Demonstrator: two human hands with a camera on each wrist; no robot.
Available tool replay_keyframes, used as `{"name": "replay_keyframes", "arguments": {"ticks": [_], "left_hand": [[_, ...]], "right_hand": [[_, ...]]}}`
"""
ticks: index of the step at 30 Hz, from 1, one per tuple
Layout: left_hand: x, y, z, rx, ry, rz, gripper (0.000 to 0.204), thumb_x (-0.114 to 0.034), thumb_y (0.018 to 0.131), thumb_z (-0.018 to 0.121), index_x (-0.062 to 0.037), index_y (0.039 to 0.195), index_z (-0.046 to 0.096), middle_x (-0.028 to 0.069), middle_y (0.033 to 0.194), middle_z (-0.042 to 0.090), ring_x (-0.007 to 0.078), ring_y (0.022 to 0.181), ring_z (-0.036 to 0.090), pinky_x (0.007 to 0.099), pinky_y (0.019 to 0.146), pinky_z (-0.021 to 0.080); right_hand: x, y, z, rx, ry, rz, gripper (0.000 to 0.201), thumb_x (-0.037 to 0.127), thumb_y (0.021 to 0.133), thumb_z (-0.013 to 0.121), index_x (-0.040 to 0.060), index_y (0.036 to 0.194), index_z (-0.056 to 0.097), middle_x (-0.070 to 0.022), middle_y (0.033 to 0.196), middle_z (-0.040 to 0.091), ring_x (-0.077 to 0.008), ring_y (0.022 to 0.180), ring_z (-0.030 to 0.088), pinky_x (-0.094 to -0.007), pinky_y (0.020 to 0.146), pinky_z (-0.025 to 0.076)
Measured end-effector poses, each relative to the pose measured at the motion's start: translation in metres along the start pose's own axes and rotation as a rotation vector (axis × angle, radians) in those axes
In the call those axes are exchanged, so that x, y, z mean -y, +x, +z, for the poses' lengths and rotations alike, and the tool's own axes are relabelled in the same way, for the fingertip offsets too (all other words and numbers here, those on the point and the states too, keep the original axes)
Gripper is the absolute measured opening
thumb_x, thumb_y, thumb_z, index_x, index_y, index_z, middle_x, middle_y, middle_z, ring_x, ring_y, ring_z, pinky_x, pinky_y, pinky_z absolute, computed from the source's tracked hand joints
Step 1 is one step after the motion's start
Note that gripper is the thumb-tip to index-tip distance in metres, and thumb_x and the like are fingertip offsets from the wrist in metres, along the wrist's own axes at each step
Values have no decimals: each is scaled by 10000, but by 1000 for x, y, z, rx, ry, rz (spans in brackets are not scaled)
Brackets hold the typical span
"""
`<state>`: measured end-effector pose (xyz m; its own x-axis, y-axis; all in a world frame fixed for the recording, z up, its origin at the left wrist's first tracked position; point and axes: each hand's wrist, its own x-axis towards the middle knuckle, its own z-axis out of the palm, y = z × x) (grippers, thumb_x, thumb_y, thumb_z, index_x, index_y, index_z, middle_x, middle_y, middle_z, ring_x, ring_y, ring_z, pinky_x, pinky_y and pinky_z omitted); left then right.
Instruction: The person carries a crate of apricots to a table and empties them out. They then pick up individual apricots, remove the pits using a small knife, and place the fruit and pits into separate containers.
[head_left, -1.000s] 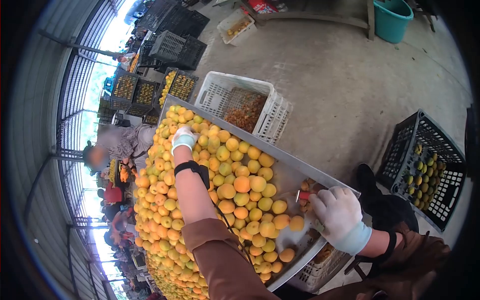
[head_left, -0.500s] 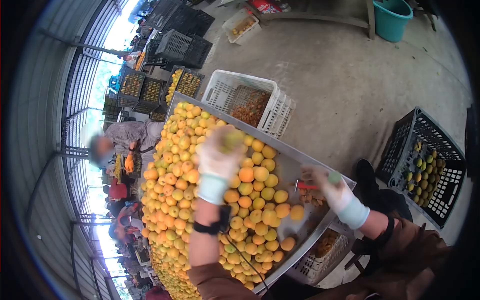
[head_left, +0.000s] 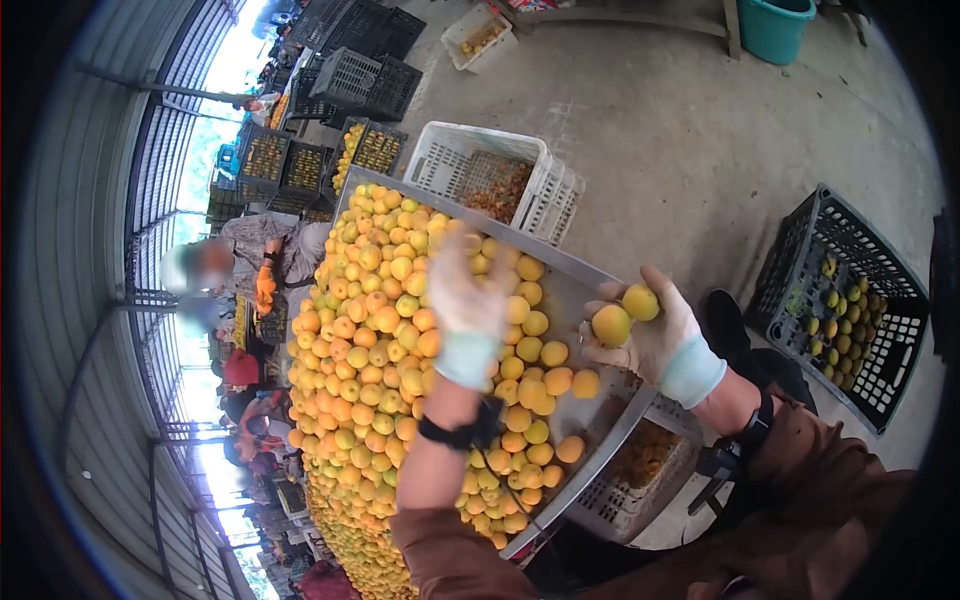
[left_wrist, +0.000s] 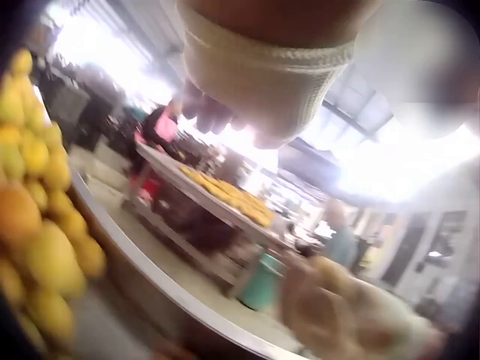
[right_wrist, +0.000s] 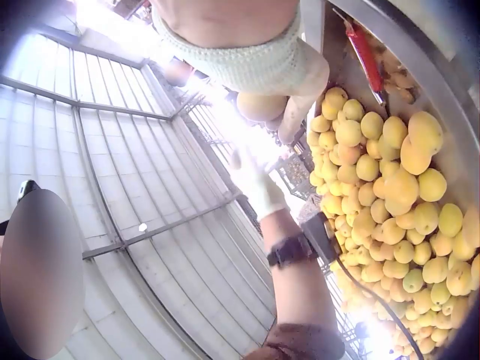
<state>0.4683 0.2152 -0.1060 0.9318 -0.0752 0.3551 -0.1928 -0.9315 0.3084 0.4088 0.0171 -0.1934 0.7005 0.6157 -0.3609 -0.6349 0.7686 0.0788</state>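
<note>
A big heap of yellow-orange apricots (head_left: pixel 380 345) fills the metal tray (head_left: pixel 612 405). My right hand (head_left: pixel 668 335), in a white glove, is turned up over the tray's right end. Its fingers curl round two apricots (head_left: pixel 612 325), one in front of the other; part of this fruit (right_wrist: pixel 261 106) also shows under the glove in the right wrist view. Blurred by motion, my gloved left hand (head_left: pixel 468 290) is over the heap with fingers spread and no fruit visible in it. A red-handled tool (right_wrist: pixel 363 61) lies on the tray beside some brown scraps.
White crates (head_left: pixel 565 200) with brown scraps stand along the tray's far side, another (head_left: pixel 600 515) below its near edge. A black crate (head_left: pixel 775 270) of fruit sits on the floor at right. Across the heap is a person with an orange glove (head_left: pixel 265 288).
My left hand has come back from the far heap, carrying fruit half a second ago, and now shows none. My right hand has turned up and now holds two apricots; the red-handled tool lies on the tray.
</note>
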Motion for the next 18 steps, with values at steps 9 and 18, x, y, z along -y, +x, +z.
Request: {"name": "replay_keyframes", "arguments": {"ticks": [9,18], "left_hand": [[178,107,33,706,871,-477,998,-647,618,641,-42,1370,387,225,1247,549,333,1164,531,391,970,425],[174,110,43,727,688,-510,724,-383,715,636,-154,1361,404,183,1239,566,331,1148,540,408,953,436]], "right_hand": [[6,3,6,-129,18,28,468,475,920,418,42,767,507,-137,824,551,-314,804,586,-450,773,523],[13,6,-4,-111,-39,-50,483,493,911,407,39,789,518,-107,773,542,-306,757,567,-469,758,494]]}}
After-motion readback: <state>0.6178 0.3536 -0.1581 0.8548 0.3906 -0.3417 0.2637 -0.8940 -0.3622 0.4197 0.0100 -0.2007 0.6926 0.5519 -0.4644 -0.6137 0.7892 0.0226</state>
